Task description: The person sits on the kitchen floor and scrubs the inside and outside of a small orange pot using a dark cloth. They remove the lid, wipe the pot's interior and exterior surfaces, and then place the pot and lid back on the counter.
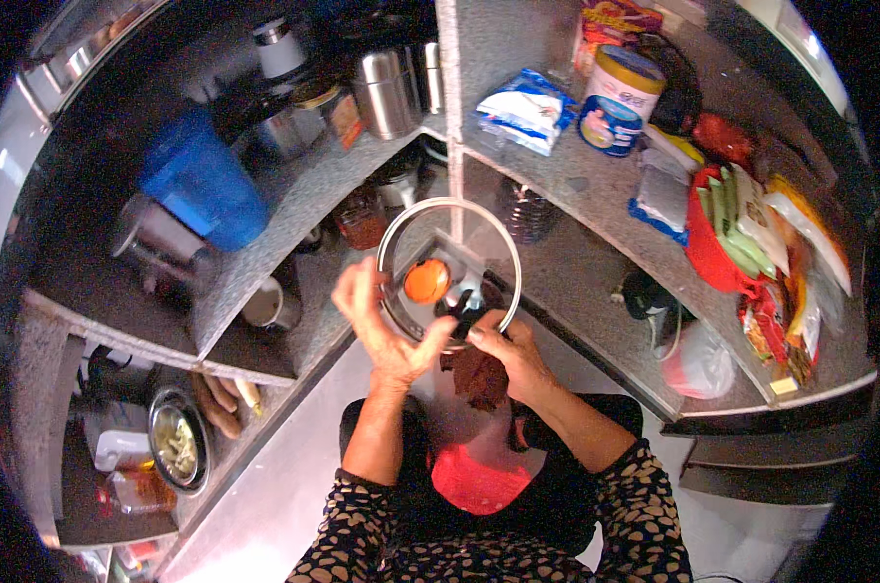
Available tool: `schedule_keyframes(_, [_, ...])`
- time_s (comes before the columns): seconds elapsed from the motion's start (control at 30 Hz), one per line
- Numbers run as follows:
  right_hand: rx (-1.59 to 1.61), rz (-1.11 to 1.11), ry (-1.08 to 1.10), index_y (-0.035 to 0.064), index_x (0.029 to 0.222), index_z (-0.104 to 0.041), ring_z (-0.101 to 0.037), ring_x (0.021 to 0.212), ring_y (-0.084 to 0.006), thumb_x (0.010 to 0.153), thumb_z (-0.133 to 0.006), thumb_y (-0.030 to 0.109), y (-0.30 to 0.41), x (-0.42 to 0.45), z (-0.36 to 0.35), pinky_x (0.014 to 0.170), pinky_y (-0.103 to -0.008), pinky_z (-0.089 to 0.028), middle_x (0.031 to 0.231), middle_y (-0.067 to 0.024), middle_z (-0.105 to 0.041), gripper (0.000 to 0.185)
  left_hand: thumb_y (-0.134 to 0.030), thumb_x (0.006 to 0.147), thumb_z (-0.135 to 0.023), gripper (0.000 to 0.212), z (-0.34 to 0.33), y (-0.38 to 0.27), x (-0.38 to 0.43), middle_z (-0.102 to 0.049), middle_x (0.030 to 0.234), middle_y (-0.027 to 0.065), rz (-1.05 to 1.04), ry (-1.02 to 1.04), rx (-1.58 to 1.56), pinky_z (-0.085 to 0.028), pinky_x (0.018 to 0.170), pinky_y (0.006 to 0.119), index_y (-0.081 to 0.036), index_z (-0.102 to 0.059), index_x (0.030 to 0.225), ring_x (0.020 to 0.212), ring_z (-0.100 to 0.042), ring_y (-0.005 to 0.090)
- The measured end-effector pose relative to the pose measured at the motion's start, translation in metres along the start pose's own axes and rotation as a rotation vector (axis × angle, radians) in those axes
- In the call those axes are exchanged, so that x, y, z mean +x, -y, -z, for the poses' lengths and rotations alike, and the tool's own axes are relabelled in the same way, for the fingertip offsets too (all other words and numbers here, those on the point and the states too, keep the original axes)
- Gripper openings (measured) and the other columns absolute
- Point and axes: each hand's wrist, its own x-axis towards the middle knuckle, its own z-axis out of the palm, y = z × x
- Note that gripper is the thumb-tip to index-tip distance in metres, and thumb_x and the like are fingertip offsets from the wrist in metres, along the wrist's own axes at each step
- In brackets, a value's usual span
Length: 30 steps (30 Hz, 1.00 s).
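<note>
A round clear glass lid with a metal rim (514, 251) is held out in front of me, with a black knob (470, 302) showing at its lower middle. My right hand (511, 351) pinches the rim at the lower right, thumb on the near side. Around the lower left of the rim curves my left hand (392, 339), its thumb over the edge and its fingers at the left side. An orange round thing (427, 281) shows through the glass; whether it lies behind the lid cannot be told.
Corner stone shelves surround me. On the left are a blue container (203, 182), a steel canister (387, 95) and a steel bowl (181, 441). The right shelf (556, 186) holds a tin (620, 102) and a red basket (720, 255) with packets. Below stands a plastic bag (698, 362).
</note>
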Motion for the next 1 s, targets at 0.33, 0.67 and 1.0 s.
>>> schedule_keyframes(0.33, [0.713, 0.014, -0.055, 0.0004, 0.101, -0.056, -0.061, 0.085, -0.0267, 0.082, -0.059, 0.028, 0.044, 0.031, 0.045, 0.079, -0.0392, -0.049, 0.095, -0.0157, -0.062, 0.034, -0.034, 0.080, -0.060, 0.042, -0.001, -0.002, 0.000, -0.040, 0.109, 0.0122, 0.300, 0.083, -0.004, -0.040, 0.072, 0.033, -0.007, -0.052, 0.113, 0.088, -0.046, 0.0212])
schedule_keyframes(0.67, [0.784, 0.088, -0.058, 0.0002, 0.099, -0.056, -0.062, 0.077, -0.0257, 0.079, -0.064, 0.031, 0.044, 0.071, 0.089, 0.070, -0.0362, -0.051, 0.089, -0.0165, -0.063, 0.037, -0.026, 0.083, -0.059, 0.030, -0.005, 0.000, -0.005, -0.042, 0.105, 0.0110, 0.292, 0.131, 0.002, -0.042, 0.065, 0.028, -0.006, -0.055, 0.105, 0.090, -0.044, 0.0200])
schedule_keyframes(1.0, [0.786, 0.122, -0.107, 0.0031, 0.096, -0.057, -0.061, 0.081, -0.0265, 0.076, -0.067, 0.028, 0.043, 0.092, 0.114, 0.074, -0.0396, -0.049, 0.090, -0.0130, -0.063, 0.033, -0.024, 0.086, -0.052, 0.024, -0.005, -0.008, -0.002, -0.043, 0.101, 0.0121, 0.361, 0.179, -0.037, -0.038, 0.079, 0.032, -0.003, -0.057, 0.099, 0.092, -0.045, 0.0221])
